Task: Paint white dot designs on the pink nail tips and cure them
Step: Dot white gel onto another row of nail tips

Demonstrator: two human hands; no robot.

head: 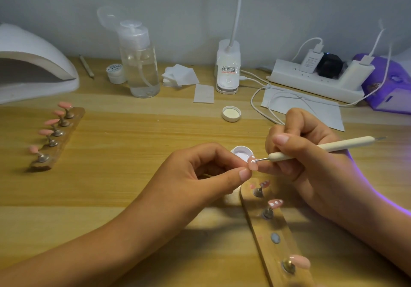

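Wooden desk (133, 153) | left fingers (243, 174) pinch white-dotted pink nail tip (253, 164) | right fingers (281, 141) grip pen (333, 146)

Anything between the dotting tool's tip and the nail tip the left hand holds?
Nothing visible. The dotting tool in the right hand meets the pink nail tip held by the left hand; the white pot sits behind them.
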